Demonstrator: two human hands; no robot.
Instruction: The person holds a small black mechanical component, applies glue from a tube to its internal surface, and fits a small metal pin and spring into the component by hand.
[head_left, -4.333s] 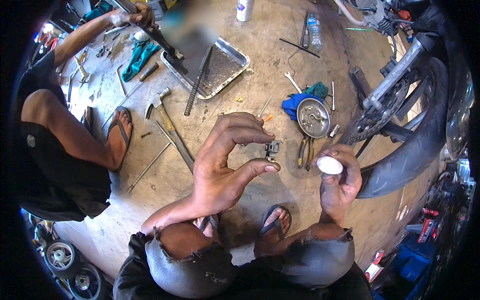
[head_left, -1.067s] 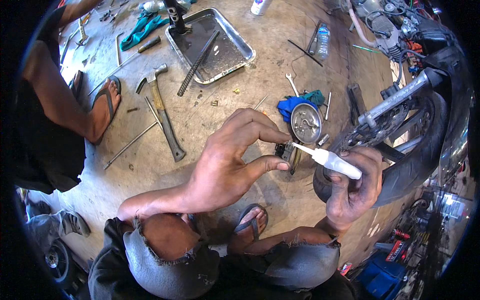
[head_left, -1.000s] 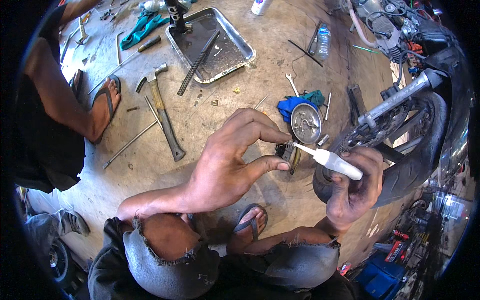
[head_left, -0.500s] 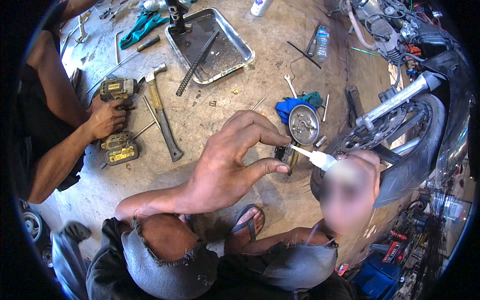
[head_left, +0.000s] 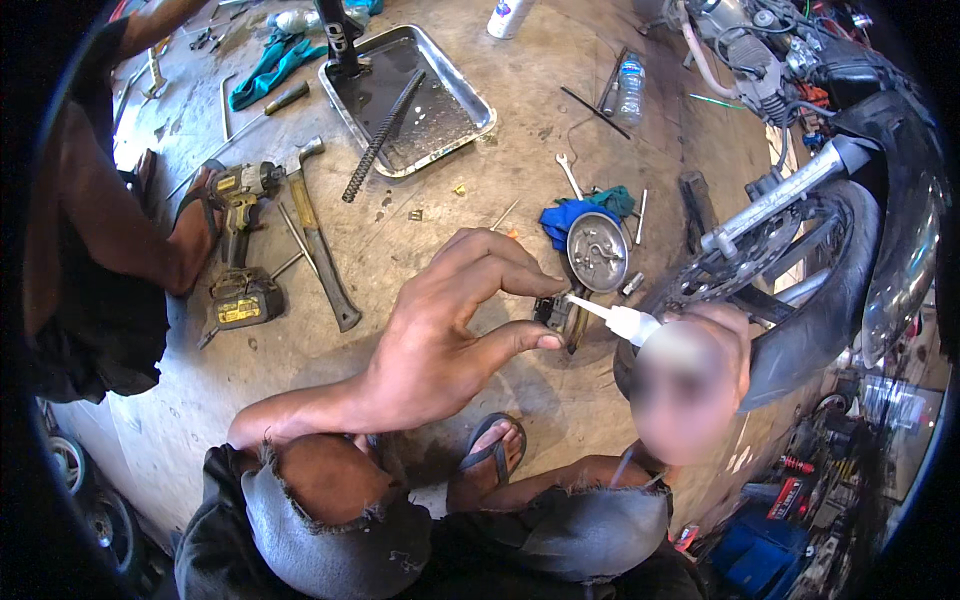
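Note:
My left hand (head_left: 430,335) is raised above the floor, its index finger and thumb apart in a C shape. Near that index fingertip is the thin nozzle tip (head_left: 585,304) of a white squeeze bottle (head_left: 633,325). Whether finger and nozzle touch, I cannot tell. My right hand (head_left: 715,375) is closed around the bottle's body, which is partly blurred and covered by the fingers. Beyond the nozzle, a small dark metal part (head_left: 549,312) lies on the floor. A round metal dish (head_left: 598,252) with small parts stands by a blue cloth (head_left: 562,222).
A motorcycle wheel (head_left: 815,350) stands close on the right. A hammer (head_left: 322,255) and a yellow-black cordless power tool (head_left: 240,245) lie at left, beside a co-worker's leg (head_left: 110,200). A metal tray (head_left: 470,130) holds a long coil spring (head_left: 383,135). A water bottle (head_left: 631,90) is farther back.
The co-worker's hand has let go of the power tool and drawn back out of sight; the tool lies on the floor. My hands keep nearly the same pose around the nozzle.

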